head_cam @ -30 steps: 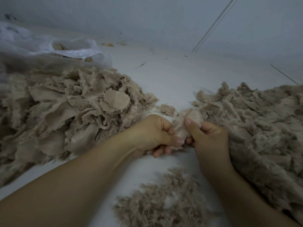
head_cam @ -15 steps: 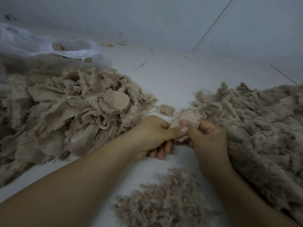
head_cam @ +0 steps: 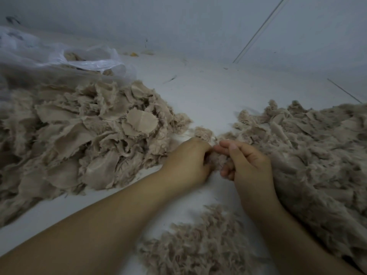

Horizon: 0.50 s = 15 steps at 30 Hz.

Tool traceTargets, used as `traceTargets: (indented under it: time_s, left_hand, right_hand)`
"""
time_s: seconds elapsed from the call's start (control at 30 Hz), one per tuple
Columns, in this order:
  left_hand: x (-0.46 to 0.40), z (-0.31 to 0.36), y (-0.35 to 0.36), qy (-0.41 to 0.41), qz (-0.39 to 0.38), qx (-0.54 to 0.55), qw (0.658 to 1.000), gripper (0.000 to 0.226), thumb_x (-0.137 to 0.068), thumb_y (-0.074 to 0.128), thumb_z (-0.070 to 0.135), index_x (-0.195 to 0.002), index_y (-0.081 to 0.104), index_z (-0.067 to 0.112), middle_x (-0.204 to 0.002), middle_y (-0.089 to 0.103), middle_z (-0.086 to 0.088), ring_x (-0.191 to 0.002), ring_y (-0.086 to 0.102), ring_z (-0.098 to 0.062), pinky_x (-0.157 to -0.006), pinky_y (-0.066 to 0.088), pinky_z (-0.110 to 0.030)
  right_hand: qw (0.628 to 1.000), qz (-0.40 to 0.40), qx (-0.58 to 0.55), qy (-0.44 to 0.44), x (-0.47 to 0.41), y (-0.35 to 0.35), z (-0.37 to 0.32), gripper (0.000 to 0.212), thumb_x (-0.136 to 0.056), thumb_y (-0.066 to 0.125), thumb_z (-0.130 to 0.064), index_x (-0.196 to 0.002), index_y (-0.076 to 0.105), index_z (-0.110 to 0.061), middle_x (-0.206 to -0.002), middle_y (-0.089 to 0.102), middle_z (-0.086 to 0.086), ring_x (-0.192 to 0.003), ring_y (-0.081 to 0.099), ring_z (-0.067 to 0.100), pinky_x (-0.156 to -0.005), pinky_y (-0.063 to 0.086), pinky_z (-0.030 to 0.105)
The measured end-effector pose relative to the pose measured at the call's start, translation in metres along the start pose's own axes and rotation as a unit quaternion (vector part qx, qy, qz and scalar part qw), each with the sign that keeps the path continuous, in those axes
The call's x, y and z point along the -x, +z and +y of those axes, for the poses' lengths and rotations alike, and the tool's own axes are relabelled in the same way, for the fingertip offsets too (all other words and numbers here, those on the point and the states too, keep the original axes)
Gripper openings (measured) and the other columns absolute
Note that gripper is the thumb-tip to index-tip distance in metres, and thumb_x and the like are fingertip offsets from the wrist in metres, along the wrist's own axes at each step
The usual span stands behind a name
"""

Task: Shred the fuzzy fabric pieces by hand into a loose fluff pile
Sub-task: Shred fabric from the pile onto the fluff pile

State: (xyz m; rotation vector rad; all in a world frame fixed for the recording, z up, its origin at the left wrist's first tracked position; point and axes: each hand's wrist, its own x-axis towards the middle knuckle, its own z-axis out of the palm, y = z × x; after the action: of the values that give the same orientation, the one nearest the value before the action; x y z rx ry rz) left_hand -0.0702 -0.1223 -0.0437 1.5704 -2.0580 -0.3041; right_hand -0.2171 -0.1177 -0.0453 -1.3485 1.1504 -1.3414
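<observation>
Fingers point(head_cam: 220, 148) of both hands curled tight on one small fuzzy scrap point(head_cam: 217, 162), pinched from two sides, ready to pull apart. Left hand point(head_cam: 186, 163) and right hand point(head_cam: 248, 165) close together, held just above the fluff pile point(head_cam: 198, 245), probably so torn bits drop right onto it. Big heap of whole pieces point(head_cam: 89, 139) waiting on the left, near enough to grab. Another fuzzy heap point(head_cam: 317, 155) beside the right wrist. White floor point(head_cam: 208, 96) under everything.

Matt beige fuzzy fabric pieces point(head_cam: 95, 139), wispy fluff pile point(head_cam: 198, 247), smooth white floor point(head_cam: 208, 96), thin translucent plastic bag point(head_cam: 59, 56).
</observation>
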Motion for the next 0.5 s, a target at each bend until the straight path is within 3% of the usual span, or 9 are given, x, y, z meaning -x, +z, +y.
traceTargets:
  time_s: [0.07, 0.13, 0.23, 0.37, 0.5]
  left_hand:
    - [-0.0014, -0.0011, 0.0040, -0.002, 0.036, 0.024, 0.999, 0.016, -0.088, 0.063, 0.015, -0.073, 0.059, 0.013, -0.076, 0.055, -0.001, -0.076, 0.055, -0.022, -0.065, 0.046, -0.037]
    - [0.0004, -0.0004, 0.0068, -0.052, 0.087, 0.158, 0.982, 0.020, -0.089, 0.065, 0.012, -0.069, 0.063, 0.012, -0.064, 0.059, 0.003, -0.063, 0.056, -0.014, -0.058, 0.045, -0.029]
    - [0.0030, 0.0005, 0.0025, -0.109, 0.116, 0.347, 0.924, 0.021, -0.093, 0.061, 0.005, -0.073, 0.063, 0.009, -0.054, 0.062, -0.003, -0.045, 0.054, -0.010, -0.046, 0.043, -0.024]
    - [0.0035, 0.0039, -0.0023, -0.112, 0.113, 0.521, 0.838, 0.024, -0.099, 0.047, 0.000, -0.078, 0.052, 0.008, -0.057, 0.055, -0.011, -0.046, 0.052, -0.019, -0.043, 0.044, -0.027]
    - [0.0027, 0.0051, -0.0028, -0.115, 0.092, 0.612, 0.777, 0.027, -0.101, 0.040, 0.001, -0.078, 0.046, 0.012, -0.062, 0.042, -0.009, -0.047, 0.042, -0.018, -0.044, 0.033, -0.026]
  right_hand:
    - [0.998, -0.017, 0.059, -0.004, -0.0003, 0.0009, 0.0013, 0.022, -0.102, 0.050, -0.017, -0.100, 0.071, -0.024, -0.073, 0.074, -0.006, -0.045, 0.055, 0.008, -0.048, 0.046, 0.019]
    - [0.990, -0.040, 0.132, -0.002, -0.0012, 0.0023, 0.0014, 0.022, -0.101, 0.051, -0.021, -0.096, 0.071, -0.029, -0.056, 0.067, -0.003, -0.048, 0.060, 0.009, -0.053, 0.048, 0.022]
    - [0.990, -0.046, 0.133, 0.014, -0.0035, 0.0032, 0.0002, 0.026, -0.100, 0.053, -0.018, -0.088, 0.068, -0.036, -0.061, 0.069, -0.011, -0.053, 0.066, 0.008, -0.052, 0.050, 0.017]
    - [0.992, -0.044, 0.114, 0.022, -0.0048, 0.0021, 0.0013, 0.046, -0.101, 0.051, -0.014, -0.068, 0.068, -0.043, -0.060, 0.068, -0.014, -0.053, 0.065, 0.006, -0.051, 0.049, 0.014]
    - [0.987, -0.022, 0.160, 0.024, -0.0061, 0.0012, 0.0064, 0.035, -0.097, 0.057, -0.012, -0.072, 0.059, -0.037, -0.059, 0.068, -0.013, -0.062, 0.069, 0.011, -0.070, 0.060, 0.037]
